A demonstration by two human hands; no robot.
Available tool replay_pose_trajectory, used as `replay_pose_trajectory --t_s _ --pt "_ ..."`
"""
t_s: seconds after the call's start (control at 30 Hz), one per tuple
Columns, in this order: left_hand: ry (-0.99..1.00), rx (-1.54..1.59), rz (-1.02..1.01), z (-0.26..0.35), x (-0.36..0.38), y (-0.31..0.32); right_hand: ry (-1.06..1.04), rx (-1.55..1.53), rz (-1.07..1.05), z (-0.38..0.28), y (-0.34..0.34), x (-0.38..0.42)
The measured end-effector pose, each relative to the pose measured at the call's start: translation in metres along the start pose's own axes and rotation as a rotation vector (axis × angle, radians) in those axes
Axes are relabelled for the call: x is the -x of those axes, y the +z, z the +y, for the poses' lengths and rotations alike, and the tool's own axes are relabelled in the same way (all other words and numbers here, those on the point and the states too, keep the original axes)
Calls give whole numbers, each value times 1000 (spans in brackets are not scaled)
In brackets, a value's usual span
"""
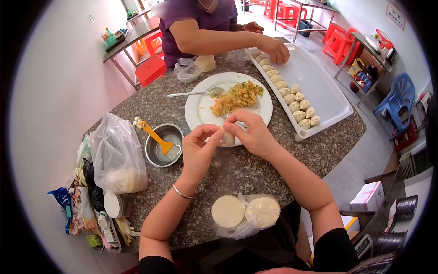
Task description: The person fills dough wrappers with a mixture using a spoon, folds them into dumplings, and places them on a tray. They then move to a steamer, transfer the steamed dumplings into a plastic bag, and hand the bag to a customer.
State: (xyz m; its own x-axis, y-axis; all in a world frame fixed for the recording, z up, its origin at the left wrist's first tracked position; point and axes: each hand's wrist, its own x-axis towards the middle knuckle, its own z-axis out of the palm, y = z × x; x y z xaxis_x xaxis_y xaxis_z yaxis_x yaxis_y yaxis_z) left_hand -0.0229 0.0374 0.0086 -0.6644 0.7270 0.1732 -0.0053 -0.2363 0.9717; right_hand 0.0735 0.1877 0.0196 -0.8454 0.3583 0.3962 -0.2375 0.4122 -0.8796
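A small dumpling (227, 138) is pinched between my left hand (203, 145) and my right hand (250, 132), above the near rim of a white plate (196, 112). The fingers of both hands are closed on its edges and hide part of it. Chopped orange and green filling (239, 98) lies on the plate, with a metal spoon (194, 94) resting in it. Close to my body, two stacks of round dumpling wrappers (228, 211) sit in clear plastic. Pleated dumplings (299, 106) line the left side of a white tray (326, 98) at right.
Beside my left hand stands a metal bowl (155, 156) with a yellow brush (157, 137). Plastic bags (116, 150) and a jar (112, 204) crowd the left edge. Across the table, another person's hand (273, 49) reaches over the tray, near more wrappers (205, 63).
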Motion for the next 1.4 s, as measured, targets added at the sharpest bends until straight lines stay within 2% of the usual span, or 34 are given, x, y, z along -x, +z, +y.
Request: replay_pose_trajectory --t_s 0.27,0.33,0.67,0.73,0.83,1.07,1.17,1.27,1.33,1.4 --pt "-51 53 46 1 0 2 21 -5 23 1 -4 -2" --pt "9 16 15 -2 0 1 28 -15 -53 1 -5 -2" --pt "27 31 51 1 4 6 -50 -3 0 0 3 1" --pt "-200 368 87 1 6 10 -69 12 62 1 4 1" --pt "-288 450 27 3 7 8 -50 -7 23 -4 3 1" --pt "-203 334 5 10 10 9 -80 59 29 -18 5 3" --pt "-96 302 27 12 13 8 -118 74 14 -25 9 5" --pt "-61 231 -36 18 14 8 -50 69 59 -27 8 9" --pt "-105 195 -161 30 13 9 -17 70 117 -37 4 12" --pt "-144 230 -196 33 12 6 11 108 131 -42 0 16"
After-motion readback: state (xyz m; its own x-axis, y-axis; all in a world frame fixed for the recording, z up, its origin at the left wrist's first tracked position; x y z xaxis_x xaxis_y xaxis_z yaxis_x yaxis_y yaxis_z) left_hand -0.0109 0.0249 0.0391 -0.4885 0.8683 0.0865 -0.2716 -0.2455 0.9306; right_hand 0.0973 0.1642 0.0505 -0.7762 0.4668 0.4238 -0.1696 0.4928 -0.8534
